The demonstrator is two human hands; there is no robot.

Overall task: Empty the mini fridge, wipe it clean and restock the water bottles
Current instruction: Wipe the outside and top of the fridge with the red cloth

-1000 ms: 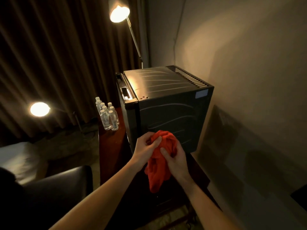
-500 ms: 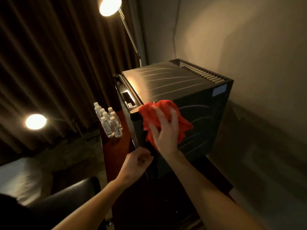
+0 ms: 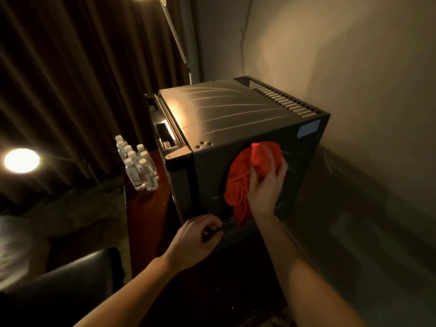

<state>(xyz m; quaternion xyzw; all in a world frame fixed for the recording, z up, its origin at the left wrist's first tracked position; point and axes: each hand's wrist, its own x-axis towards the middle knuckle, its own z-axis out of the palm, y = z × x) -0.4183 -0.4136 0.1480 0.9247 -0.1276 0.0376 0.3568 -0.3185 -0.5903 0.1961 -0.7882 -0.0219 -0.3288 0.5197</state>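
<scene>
A black mini fridge (image 3: 226, 114) stands on a dark wooden table (image 3: 148, 223), its door side facing left and shut. My right hand (image 3: 264, 185) grips a bunched red cloth (image 3: 238, 182) and presses it against the fridge's near side panel. Fingers curled, my left hand (image 3: 198, 237) rests against the fridge's lower front corner and holds nothing that I can see. Several small clear water bottles (image 3: 139, 168) with white caps stand grouped on the table left of the fridge.
A floor lamp's pole (image 3: 177, 43) rises behind the fridge, and a second lit lamp (image 3: 21, 160) glows at the left. Brown curtains hang behind. A black leather chair (image 3: 70, 279) sits at the lower left. A plain wall runs close along the right.
My right hand has carried the cloth from the fridge's top front corner rightward and down across the side panel. My left hand has stayed low at the fridge's front corner.
</scene>
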